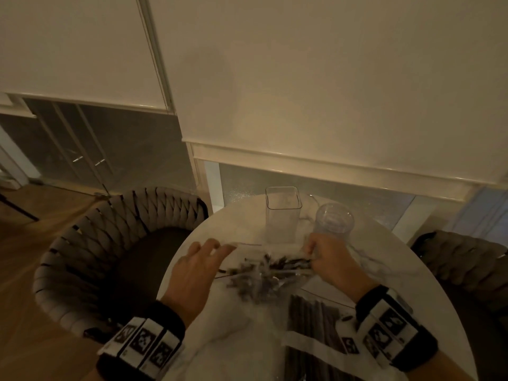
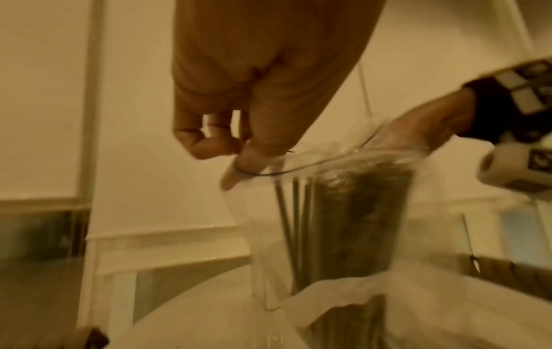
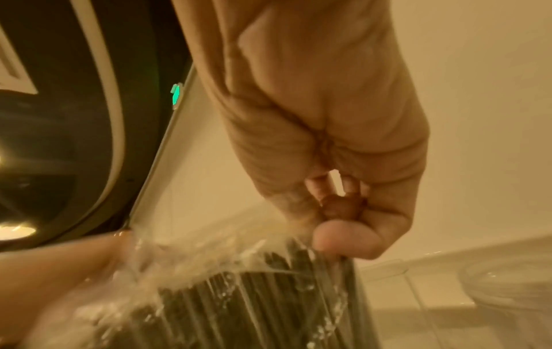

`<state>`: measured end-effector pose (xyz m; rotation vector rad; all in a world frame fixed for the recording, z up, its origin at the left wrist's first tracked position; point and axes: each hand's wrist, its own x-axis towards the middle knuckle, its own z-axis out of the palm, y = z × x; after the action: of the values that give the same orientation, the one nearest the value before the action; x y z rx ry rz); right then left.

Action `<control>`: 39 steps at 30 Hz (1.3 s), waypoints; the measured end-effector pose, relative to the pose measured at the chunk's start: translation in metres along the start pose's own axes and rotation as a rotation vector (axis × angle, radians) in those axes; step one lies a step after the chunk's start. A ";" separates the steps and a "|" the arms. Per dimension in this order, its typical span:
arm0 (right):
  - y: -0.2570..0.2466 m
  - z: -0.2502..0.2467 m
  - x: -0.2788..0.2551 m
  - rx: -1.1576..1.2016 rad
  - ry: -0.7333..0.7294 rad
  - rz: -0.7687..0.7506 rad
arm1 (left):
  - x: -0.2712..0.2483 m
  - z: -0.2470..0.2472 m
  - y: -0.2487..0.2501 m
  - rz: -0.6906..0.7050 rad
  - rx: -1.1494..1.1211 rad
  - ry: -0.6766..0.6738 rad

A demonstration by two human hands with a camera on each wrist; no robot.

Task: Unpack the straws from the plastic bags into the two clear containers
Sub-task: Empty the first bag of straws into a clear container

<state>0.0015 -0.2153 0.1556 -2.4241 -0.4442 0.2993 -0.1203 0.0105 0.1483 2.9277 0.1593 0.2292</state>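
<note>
A clear plastic bag of dark straws (image 1: 264,273) is held up between my two hands above the white marble table (image 1: 220,339); it is blurred. My left hand (image 1: 222,250) pinches the bag's left edge between thumb and forefinger (image 2: 239,158). My right hand (image 1: 310,257) pinches the opposite edge, thumb pressed against curled fingers (image 3: 337,233), just above the straw ends (image 3: 254,307). Behind the bag stand the two empty clear containers, a square one (image 1: 283,213) and a round one (image 1: 334,221). A second bag of dark straws (image 1: 313,325) lies flat near my right wrist.
A woven grey chair (image 1: 110,243) stands left of the table and another chair (image 1: 464,259) at the right. A white wall with frosted glass panels (image 1: 302,105) rises right behind the containers. Wooden floor (image 1: 27,257) shows at the left.
</note>
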 end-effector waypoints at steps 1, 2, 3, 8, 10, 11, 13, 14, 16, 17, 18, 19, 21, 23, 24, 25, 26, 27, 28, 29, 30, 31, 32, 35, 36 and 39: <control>0.001 -0.005 -0.001 0.042 -0.007 0.040 | 0.000 0.003 -0.005 -0.052 -0.009 -0.032; 0.001 -0.009 -0.003 0.082 -0.028 0.069 | 0.000 0.004 -0.007 -0.083 -0.069 -0.078; -0.001 -0.011 -0.005 0.130 -0.059 0.076 | 0.001 0.005 -0.005 -0.125 -0.208 -0.137; -0.001 -0.009 -0.019 0.190 -0.172 0.065 | 0.003 0.010 0.016 -0.621 -1.607 -0.125; 0.010 -0.013 -0.020 0.176 -0.092 0.096 | 0.009 0.012 0.017 -0.781 -1.810 -0.111; 0.015 -0.014 -0.020 0.176 -0.050 0.101 | 0.011 0.012 0.017 -0.812 -1.883 -0.110; 0.019 -0.011 -0.019 0.192 0.012 0.104 | 0.013 0.007 0.022 -0.832 -2.006 -0.107; 0.017 -0.007 -0.018 0.238 0.032 0.119 | 0.013 0.003 0.027 -0.793 -2.051 -0.137; 0.009 0.002 -0.015 0.463 0.029 0.218 | 0.009 -0.004 0.037 -0.679 -2.037 -0.281; 0.008 0.005 -0.014 0.588 0.035 0.270 | 0.008 -0.004 0.039 -0.646 -1.919 -0.351; 0.009 0.006 -0.011 0.655 0.066 0.303 | 0.007 -0.002 0.037 -0.589 -1.679 -0.392; 0.012 0.004 -0.009 0.645 0.101 0.311 | 0.008 0.005 0.030 -0.513 -1.356 -0.394; 0.019 0.003 -0.009 0.508 0.115 0.273 | 0.008 0.016 0.015 -0.331 -0.713 -0.322; 0.019 0.005 -0.012 0.404 0.066 0.235 | 0.009 0.021 0.007 -0.293 -0.441 -0.252; 0.020 0.008 -0.012 0.400 0.058 0.222 | 0.012 0.021 0.005 -0.323 -0.457 -0.250; 0.020 0.009 -0.011 0.422 0.067 0.222 | 0.014 0.022 0.004 -0.372 -0.572 -0.270; 0.020 0.011 -0.009 0.470 0.083 0.234 | 0.015 0.020 0.006 -0.432 -0.757 -0.325; 0.018 0.013 -0.007 0.530 0.083 0.253 | 0.016 0.021 0.009 -0.484 -0.966 -0.380; 0.016 0.016 -0.005 0.589 0.055 0.273 | 0.017 0.022 0.013 -0.534 -1.155 -0.406; 0.012 0.019 -0.004 0.629 0.000 0.290 | 0.018 0.024 0.017 -0.580 -1.305 -0.415; 0.008 0.023 -0.004 0.649 -0.063 0.296 | 0.020 0.025 0.022 -0.614 -1.416 -0.415; 0.007 0.026 -0.002 0.650 -0.109 0.291 | 0.021 0.028 0.025 -0.638 -1.487 -0.414; 0.008 0.026 0.000 0.638 -0.126 0.280 | 0.022 0.029 0.025 -0.649 -1.514 -0.415; 0.021 0.010 0.003 0.604 -0.052 0.290 | 0.029 0.027 0.009 -0.652 -1.332 -0.376; 0.026 0.005 0.003 0.581 -0.042 0.299 | 0.031 0.024 0.005 -0.635 -1.225 -0.368; 0.028 0.004 0.009 0.497 0.018 0.242 | 0.036 0.019 0.006 -0.516 -0.994 -0.403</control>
<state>0.0149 -0.2307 0.1338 -1.9867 -0.0517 0.4349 -0.0812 0.0057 0.1365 1.8150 0.5386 -0.2880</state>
